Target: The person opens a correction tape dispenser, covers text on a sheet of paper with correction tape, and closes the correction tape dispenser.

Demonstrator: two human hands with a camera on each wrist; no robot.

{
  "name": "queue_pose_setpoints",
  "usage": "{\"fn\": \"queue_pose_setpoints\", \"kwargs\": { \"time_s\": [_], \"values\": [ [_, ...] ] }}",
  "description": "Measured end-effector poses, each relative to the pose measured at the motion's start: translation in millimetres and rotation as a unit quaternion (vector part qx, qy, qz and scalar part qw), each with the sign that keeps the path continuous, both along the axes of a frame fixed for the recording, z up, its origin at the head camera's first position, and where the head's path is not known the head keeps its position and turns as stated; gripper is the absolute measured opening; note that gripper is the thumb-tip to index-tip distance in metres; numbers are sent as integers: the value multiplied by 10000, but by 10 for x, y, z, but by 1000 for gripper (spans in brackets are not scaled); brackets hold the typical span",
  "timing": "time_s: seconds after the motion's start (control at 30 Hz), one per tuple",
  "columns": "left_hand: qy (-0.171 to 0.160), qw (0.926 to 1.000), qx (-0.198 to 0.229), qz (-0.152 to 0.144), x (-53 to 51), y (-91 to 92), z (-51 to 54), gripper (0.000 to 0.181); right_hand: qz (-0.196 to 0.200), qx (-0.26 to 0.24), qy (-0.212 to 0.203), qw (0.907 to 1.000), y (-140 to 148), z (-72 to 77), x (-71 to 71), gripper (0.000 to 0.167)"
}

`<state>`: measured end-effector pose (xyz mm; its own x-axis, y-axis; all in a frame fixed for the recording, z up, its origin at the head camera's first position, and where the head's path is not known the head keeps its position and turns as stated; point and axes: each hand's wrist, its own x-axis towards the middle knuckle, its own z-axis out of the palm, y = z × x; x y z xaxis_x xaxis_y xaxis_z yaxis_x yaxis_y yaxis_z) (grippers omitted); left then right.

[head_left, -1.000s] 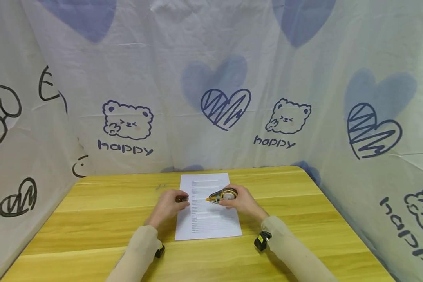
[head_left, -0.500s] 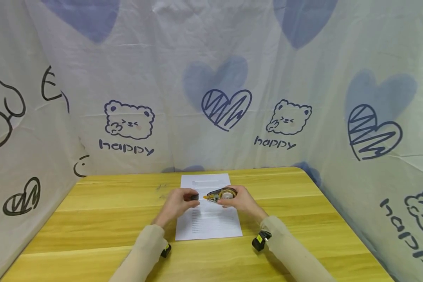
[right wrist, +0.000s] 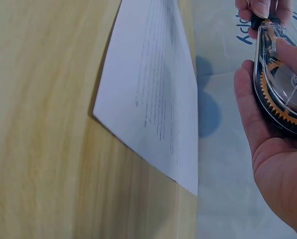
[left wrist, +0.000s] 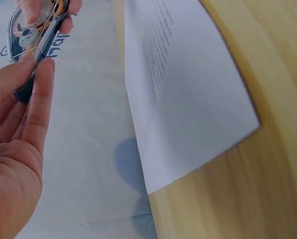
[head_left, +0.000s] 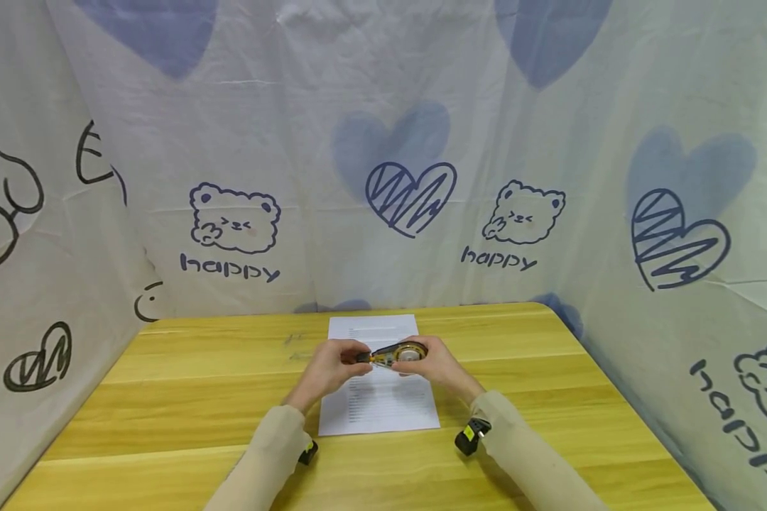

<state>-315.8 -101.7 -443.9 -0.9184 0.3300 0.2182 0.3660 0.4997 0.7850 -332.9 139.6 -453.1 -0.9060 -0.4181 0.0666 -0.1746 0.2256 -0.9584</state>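
Observation:
My right hand (head_left: 436,363) grips a correction tape dispenser (head_left: 410,351) with a clear case, a black edge and orange gears, its tip aimed left. Between thumb and fingers, my left hand (head_left: 334,365) pinches a small black cap (left wrist: 25,92), which sits at the dispenser's tip. The right wrist view shows the cap against the narrow end of the dispenser (right wrist: 282,82); how far it is seated I cannot tell. Both hands are raised above a printed sheet of paper (head_left: 383,411).
The sheet lies on a wooden table (head_left: 198,397) with yellow grain. Behind and along both sides hangs a pale curtain (head_left: 319,248) with hearts and bear drawings. A black wrist camera (head_left: 471,436) is strapped at the right sleeve.
My left hand has moved right with the cap, from beside the paper's left edge to the dispenser's tip. The right hand has stayed nearly in place.

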Motion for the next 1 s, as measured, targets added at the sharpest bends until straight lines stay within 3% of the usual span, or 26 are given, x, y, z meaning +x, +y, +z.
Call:
{"fn": "queue_pose_setpoints", "kwargs": {
  "time_s": [0.27, 0.57, 1.0],
  "values": [
    [-32, 9999, 43, -126, 0, 18, 28, 21, -39, 200, 178, 9996, -46, 266, 193, 32],
    [-259, 9984, 425, -286, -19, 19, 40, 20, -190, 309, 270, 9990, -39, 41, 17, 36],
    [-554, 9945, 789, -401, -31, 57, 19, 17, -127, 480, 528, 9974, -28, 15, -3, 39]
  ]
}}
